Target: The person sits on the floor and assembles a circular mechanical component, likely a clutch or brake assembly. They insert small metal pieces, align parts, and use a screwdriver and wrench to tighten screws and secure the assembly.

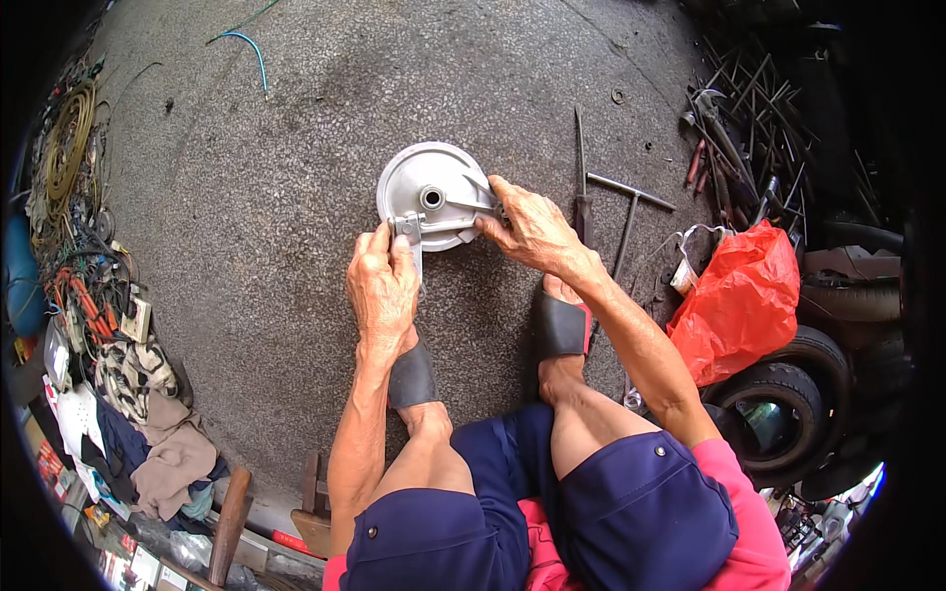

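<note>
A round silver brake drum plate [410,177] with a dark centre hole is held just above or on the floor, between and ahead of my feet. My left hand [382,286] pinches a flat metal lever arm [411,234] at the plate's near-left edge, thumb and fingers closed on it. On the plate's right side, my right hand [532,229] grips the rim and a rib with thumb and fingers. Whether the plate touches the floor I cannot tell.
Right of my hand lie a screwdriver [583,212] and a T-handle wrench [631,190]. Further right are a red plastic bag [744,300], tyres [774,404] and piled tools [724,148]. Cloths [172,458] and cables [67,148] line the left. A blue tube [254,51] lies far ahead.
</note>
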Demonstrator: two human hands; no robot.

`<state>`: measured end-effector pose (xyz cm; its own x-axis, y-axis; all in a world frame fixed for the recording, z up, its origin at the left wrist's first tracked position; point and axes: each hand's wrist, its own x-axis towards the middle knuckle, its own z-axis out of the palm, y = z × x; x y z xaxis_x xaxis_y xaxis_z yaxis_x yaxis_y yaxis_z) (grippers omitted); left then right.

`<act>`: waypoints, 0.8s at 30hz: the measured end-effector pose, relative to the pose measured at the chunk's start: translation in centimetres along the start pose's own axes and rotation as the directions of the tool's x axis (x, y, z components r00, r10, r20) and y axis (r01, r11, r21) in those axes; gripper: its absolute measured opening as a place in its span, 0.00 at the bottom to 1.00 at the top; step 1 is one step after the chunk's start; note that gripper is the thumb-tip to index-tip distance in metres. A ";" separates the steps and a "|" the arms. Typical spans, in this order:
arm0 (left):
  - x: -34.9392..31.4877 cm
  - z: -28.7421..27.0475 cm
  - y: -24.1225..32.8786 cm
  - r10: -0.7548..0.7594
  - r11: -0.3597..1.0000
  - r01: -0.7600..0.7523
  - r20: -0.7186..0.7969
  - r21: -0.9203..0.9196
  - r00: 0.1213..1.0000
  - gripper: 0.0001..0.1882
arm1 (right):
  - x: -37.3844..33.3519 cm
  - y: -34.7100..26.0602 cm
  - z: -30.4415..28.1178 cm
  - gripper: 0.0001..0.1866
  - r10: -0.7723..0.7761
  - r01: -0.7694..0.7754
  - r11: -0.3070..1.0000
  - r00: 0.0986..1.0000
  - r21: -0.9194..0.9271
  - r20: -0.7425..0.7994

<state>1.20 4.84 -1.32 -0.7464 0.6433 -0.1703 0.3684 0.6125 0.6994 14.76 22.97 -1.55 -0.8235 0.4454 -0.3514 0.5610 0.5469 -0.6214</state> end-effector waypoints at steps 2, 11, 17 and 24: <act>-0.1 -0.5 1.4 -0.106 0.990 0.114 0.090 -0.088 0.990 0.19 | -0.1 0.7 0.6 0.29 -0.039 0.039 0.999 0.999 -0.029 -0.033; 0.9 -3.0 -1.2 -0.007 0.996 0.012 -0.048 0.086 0.999 0.21 | -2.1 -2.4 4.2 0.23 -0.053 0.053 0.980 0.999 0.192 -0.002; 1.6 -5.0 -2.9 -0.018 0.996 0.014 0.049 0.090 0.999 0.24 | -2.6 -0.2 2.2 0.16 -0.243 0.239 0.970 0.964 0.049 0.105; 1.2 -4.7 -3.9 0.022 1.000 -0.023 -0.026 -0.020 0.999 0.21 | -9.2 10.8 -4.8 0.08 -0.076 0.285 0.522 0.954 -0.804 0.289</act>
<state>-3.72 1.04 -0.96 -0.7522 0.6446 -0.1368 0.3740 0.5884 0.7169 28.85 28.22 -1.67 -0.8527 0.1791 -0.4907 0.1264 0.9822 0.1389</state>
